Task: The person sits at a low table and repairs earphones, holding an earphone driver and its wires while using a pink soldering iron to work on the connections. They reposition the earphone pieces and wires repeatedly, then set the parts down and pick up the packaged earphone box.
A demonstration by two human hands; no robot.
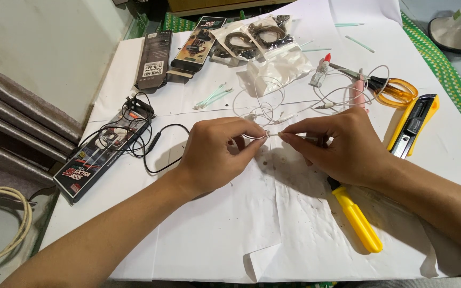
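Cable: I'm seeing a thin white earphone cable (pixel 265 109), looped and tangled, running back over the middle of the table.
Left hand: my left hand (pixel 217 152) is pinched closed on the cable's end.
Right hand: my right hand (pixel 342 144) is pinched on a thin white stick-like piece (pixel 311 138); can't tell exactly what.
Surface: stained white paper sheet (pixel 230 234), yellow-handled screwdriver (pixel 357 220), yellow utility knife (pixel 414 124), orange-handled scissors (pixel 390 88).

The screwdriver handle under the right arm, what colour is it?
Yellow, in the head view: the screwdriver handle.
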